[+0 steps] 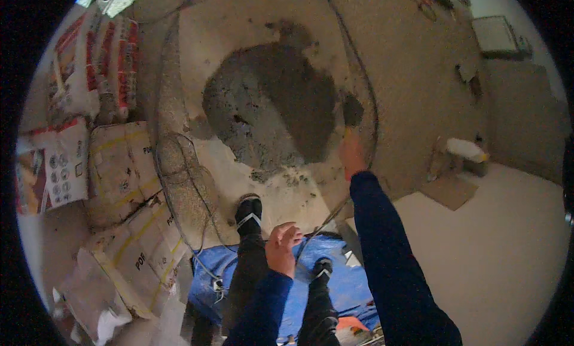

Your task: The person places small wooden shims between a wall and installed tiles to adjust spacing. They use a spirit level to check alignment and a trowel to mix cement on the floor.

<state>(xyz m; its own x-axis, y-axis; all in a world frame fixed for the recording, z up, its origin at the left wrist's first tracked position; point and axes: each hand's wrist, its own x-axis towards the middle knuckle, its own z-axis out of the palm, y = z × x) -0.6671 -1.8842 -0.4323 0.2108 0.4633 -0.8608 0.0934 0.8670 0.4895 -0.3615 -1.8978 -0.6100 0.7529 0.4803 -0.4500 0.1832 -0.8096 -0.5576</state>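
My right hand [353, 151] is stretched forward, closed around the handle of a trowel. The dark blade of the trowel [353, 111] points away from me, just right of a wide grey heap of mortar [245, 116]. Part of the heap looks darker and smoother, part lighter and crumbly. It lies on a pale board [233, 181] on the floor, with splashes around it. In front of my body, above the near edge of the board, hangs my left hand [283, 247], its fingers curled and nothing visible in them.
A dark cable [373, 116] loops round the board. Printed bags [57, 163] and cardboard-like packages [122, 166] stack along the left. Blue sheeting [353, 283] lies under my rear foot; my front shoe [249, 211] rests on the board. A flat brown piece [449, 190] lies at right.
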